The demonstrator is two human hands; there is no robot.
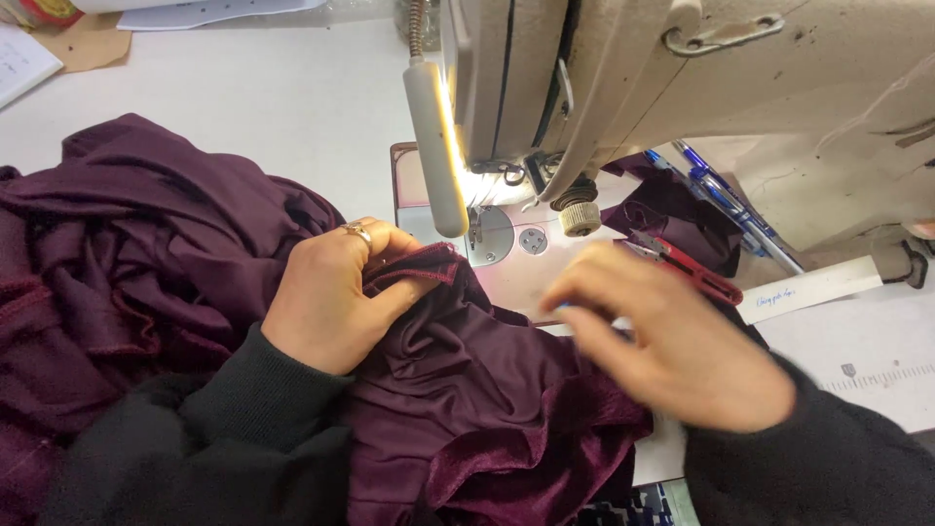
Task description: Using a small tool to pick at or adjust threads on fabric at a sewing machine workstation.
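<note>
Far left: a heap of dark purple fabric (127, 253) lies bunched in deep folds on the white desk (292, 97), with some papers (19, 58) at the desk's upper left corner. The fabric runs rightward across the lower middle of the view, where it shows both a smooth satin face and a plush, velvety face.

Left of centre: the left hand (336, 297), in a dark sleeve and wearing a ring (356, 231), rests on the fabric. Its fingers are curled and pinch a gathered edge of the cloth, holding it just beside the needle plate (506, 239) of the sewing machine.

Centre: a lit lamp bar (436, 146) hangs from the cream sewing machine (701, 107) and illuminates the presser-foot area. A ribbed knob (579, 216) sits below the machine head.

Right of centre: the right hand (672, 346), also dark-sleeved, is motion-blurred above the fabric and the machine bed. Its fingers are extended toward the left; whether they grip anything cannot be told.

Right: red-handled thread snips (687, 268) lie on the bed beyond the right hand, beside a further fold of purple cloth. Blue pens (726, 205) rest against the machine base, and a white strip of tape (808, 290) lies on the desk nearby.
</note>
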